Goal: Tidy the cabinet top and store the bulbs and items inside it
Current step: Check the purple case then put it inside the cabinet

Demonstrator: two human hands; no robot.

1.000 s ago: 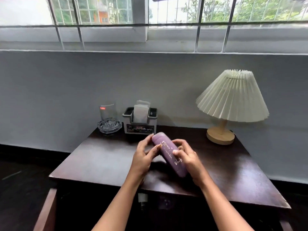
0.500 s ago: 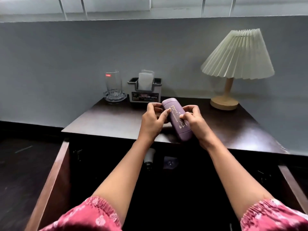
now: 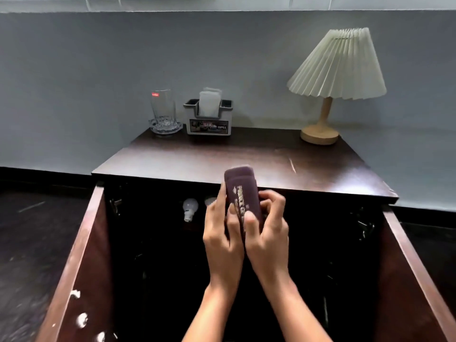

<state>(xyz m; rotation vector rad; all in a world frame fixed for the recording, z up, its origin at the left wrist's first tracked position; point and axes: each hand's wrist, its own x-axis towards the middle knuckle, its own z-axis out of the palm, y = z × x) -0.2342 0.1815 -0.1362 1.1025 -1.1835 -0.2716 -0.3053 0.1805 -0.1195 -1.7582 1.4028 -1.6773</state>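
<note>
Nearest the camera, both cabinet doors stand swung open. Left hand and right hand both wrap the purple case, fingers closed around its lower half, held upright just in front of the cabinet's front edge, not yet inside. Behind it, in the dark interior: one white bulb stored, a second pale one beside it, partly hidden. Cabinet top bare at centre; glass on its dish, napkin holder and lamp along the back. Judgement: bulbs done, case in hand to store, task near its end
</note>
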